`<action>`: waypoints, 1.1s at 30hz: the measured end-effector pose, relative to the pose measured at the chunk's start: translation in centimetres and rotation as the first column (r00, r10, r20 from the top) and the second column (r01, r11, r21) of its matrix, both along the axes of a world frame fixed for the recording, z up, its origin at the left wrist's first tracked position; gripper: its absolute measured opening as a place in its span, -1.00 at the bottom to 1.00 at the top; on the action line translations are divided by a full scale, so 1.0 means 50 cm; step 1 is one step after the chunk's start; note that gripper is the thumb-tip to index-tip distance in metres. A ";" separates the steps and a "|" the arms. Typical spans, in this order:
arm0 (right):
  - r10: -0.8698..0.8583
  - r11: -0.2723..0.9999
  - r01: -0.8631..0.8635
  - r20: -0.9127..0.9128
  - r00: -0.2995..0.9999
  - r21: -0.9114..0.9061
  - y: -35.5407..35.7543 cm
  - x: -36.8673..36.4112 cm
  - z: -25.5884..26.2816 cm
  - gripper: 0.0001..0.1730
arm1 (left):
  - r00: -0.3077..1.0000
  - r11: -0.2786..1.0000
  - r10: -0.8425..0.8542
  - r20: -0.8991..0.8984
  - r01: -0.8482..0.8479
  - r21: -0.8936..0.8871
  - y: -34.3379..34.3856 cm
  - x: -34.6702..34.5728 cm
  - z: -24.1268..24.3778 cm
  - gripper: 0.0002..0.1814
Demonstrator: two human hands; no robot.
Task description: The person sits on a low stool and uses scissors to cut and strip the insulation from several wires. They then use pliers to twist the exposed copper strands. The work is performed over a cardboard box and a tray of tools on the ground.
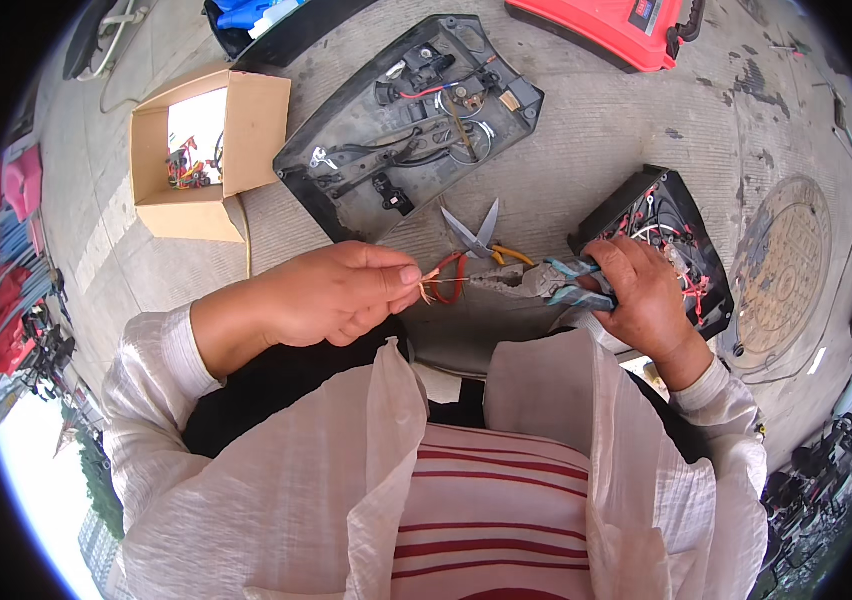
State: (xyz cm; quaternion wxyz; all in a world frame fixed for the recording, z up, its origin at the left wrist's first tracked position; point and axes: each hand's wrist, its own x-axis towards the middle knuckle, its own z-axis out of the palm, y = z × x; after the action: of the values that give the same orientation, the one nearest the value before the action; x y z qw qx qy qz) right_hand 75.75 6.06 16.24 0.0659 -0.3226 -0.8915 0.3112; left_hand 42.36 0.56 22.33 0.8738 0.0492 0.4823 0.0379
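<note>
Between the thumb and fingers of my left hand (339, 292) is a small bundle of thin stripped strands (428, 283), splayed at the fingertips. My right hand (640, 296) grips pliers with blue and black handles (582, 294). Their metal jaws (504, 281) point left and meet a thin strand that runs across from the bundle. Just beyond the hands, scissors (476, 232) lie on the ground with blades spread, one handle red and partly behind the strands, and a yellow-orange handle (512, 254) shows beside them.
A black plastic housing (298, 199) with cables and fittings lies ahead. Left of it stands a cardboard box (257, 127) holding wires. A black bin (715, 262) of wire pieces sits at right, near a manhole cover (784, 274). A red tool case (598, 30) lies farther off.
</note>
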 end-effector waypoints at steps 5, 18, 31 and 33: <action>-0.115 0.993 0.117 0.096 0.989 -0.010 -0.020 0.071 -0.042 -0.42 | 0.966 0.970 0.222 -0.130 -0.205 0.133 -0.011 -0.067 -0.026 -0.66; -0.021 0.999 0.016 0.092 0.996 0.046 0.013 0.007 -0.017 -0.49 | 0.967 0.882 0.205 -0.149 -0.116 0.457 0.030 0.003 -0.051 -0.71; 0.009 0.996 -0.011 0.024 1.000 0.086 0.019 -0.025 0.003 -0.60 | 0.932 0.796 -0.075 -0.356 0.271 0.541 0.024 0.032 -0.061 -0.87; 0.007 0.997 -0.009 0.024 1.000 0.083 0.018 -0.028 0.009 -0.61 | 0.938 0.812 -0.048 -0.344 0.237 0.533 0.020 0.034 -0.065 -0.87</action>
State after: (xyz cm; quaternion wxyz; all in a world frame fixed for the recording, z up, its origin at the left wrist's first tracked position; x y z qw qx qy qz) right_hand 74.34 6.97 16.66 0.0675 -0.3196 -0.9056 0.2705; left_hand 44.05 1.57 19.10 0.7317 0.3483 0.5766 0.1044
